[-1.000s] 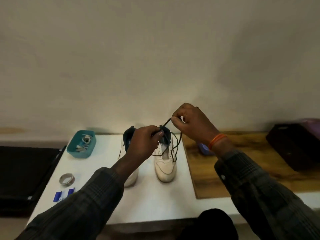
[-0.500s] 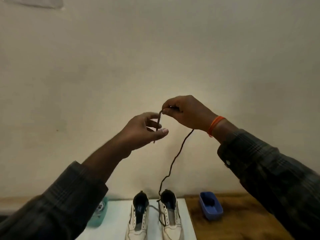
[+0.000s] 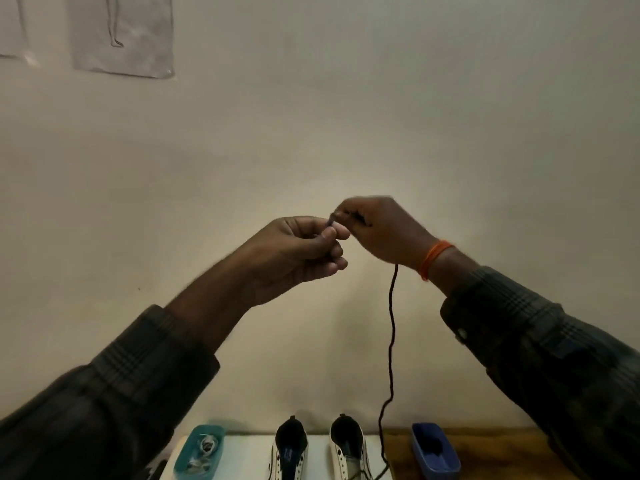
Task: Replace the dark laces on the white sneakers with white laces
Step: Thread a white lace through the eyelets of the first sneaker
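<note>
Raising both hands high before a pale wall, dark plaid sleeves nearest. Left hand [image 3: 304, 251] curled, fingertips pinching the tip of the dark lace [image 3: 391, 341]; right hand [image 3: 377, 230], orange band at the wrist, closed round the same lace just beside. Lace hanging slack from the right hand down to the right sneaker [image 3: 349, 452] on the white worktop [image 3: 242, 455], apparently almost free. Best continued by drawing straight up, gathering slack hand over hand. Farther along: left sneaker [image 3: 289, 448], teal tray [image 3: 199, 452] probably holding white laces, blue tray [image 3: 434, 450].
</note>
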